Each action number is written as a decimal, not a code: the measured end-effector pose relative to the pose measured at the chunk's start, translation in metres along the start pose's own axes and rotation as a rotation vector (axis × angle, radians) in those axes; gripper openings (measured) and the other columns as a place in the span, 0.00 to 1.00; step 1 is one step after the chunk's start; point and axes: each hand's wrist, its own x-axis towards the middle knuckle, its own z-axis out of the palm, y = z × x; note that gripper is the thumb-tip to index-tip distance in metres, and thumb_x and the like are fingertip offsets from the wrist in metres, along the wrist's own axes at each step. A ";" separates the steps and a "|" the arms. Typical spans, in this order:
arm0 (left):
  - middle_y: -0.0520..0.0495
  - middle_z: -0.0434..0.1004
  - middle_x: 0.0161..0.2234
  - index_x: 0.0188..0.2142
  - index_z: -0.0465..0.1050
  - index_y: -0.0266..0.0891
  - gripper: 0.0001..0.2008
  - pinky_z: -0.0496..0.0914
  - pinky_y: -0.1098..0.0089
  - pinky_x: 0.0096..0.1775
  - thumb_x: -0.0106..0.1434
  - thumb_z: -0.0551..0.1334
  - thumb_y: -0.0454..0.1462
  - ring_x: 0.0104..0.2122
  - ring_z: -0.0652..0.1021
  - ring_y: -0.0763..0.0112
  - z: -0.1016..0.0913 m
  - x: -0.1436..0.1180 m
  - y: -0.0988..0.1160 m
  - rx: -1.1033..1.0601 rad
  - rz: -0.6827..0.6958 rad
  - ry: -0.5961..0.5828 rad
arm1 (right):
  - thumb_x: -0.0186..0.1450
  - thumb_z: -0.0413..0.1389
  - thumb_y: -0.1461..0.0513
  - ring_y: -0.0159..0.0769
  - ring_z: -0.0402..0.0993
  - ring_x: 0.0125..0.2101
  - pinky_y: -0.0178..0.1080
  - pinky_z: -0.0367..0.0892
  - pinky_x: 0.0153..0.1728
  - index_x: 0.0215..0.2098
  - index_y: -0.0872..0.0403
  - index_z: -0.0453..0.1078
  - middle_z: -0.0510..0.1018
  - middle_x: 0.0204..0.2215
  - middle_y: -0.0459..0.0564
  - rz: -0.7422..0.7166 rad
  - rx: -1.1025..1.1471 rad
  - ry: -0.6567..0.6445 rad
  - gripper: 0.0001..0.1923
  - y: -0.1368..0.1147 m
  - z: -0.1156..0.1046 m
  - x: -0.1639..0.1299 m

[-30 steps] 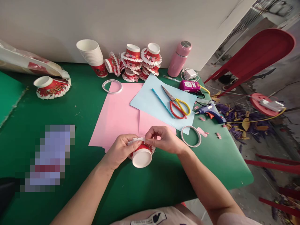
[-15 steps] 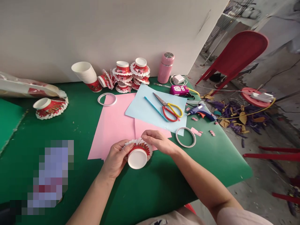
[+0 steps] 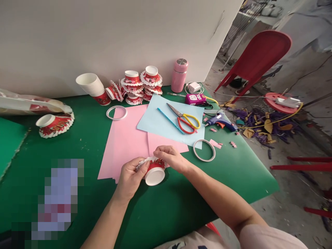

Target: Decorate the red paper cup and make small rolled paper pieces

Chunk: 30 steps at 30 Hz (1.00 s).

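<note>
A red paper cup with its side cut into folded strips is held over the front of the table, its round white base turned towards me. My left hand grips its left side, thumb laid on the strips. At the far rim, the fingers of my right hand are pinched on the cut strips; the fingertips are partly hidden. Beyond my hands lie pink paper sheets and a light blue sheet. Scissors with red and yellow handles and a blue pencil-like stick rest on the blue sheet.
Folded cups are stacked at the back beside nested uncut cups. Another folded cup sits left. Tape rolls, a glue gun, a purple tape measure and a pink flask lie or stand right.
The cup has tilted and turned slightly in my hands, its base now a narrower oval a little further right. The view has shifted slightly.
</note>
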 end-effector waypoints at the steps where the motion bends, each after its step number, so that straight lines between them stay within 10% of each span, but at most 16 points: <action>1: 0.53 0.65 0.19 0.21 0.70 0.37 0.14 0.60 0.73 0.25 0.55 0.63 0.45 0.22 0.65 0.74 0.000 0.000 0.000 0.025 0.011 -0.004 | 0.56 0.54 0.53 0.23 0.55 0.17 0.29 0.52 0.18 0.21 0.56 0.63 0.61 0.15 0.39 0.005 0.013 0.004 0.15 0.000 0.000 0.000; 17: 0.55 0.58 0.18 0.20 0.66 0.38 0.14 0.57 0.74 0.22 0.57 0.61 0.43 0.20 0.60 0.76 0.000 -0.002 0.002 0.073 0.036 -0.026 | 0.56 0.55 0.52 0.24 0.59 0.17 0.29 0.56 0.18 0.22 0.56 0.63 0.65 0.17 0.41 -0.091 -0.039 -0.026 0.16 0.008 -0.002 0.003; 30: 0.54 0.68 0.17 0.20 0.73 0.35 0.13 0.61 0.77 0.22 0.48 0.69 0.43 0.19 0.66 0.79 0.001 0.004 0.003 -0.279 -0.244 -0.033 | 0.60 0.53 0.55 0.26 0.57 0.21 0.30 0.55 0.22 0.23 0.57 0.64 0.65 0.19 0.42 -0.241 -0.300 0.065 0.14 0.002 0.006 -0.004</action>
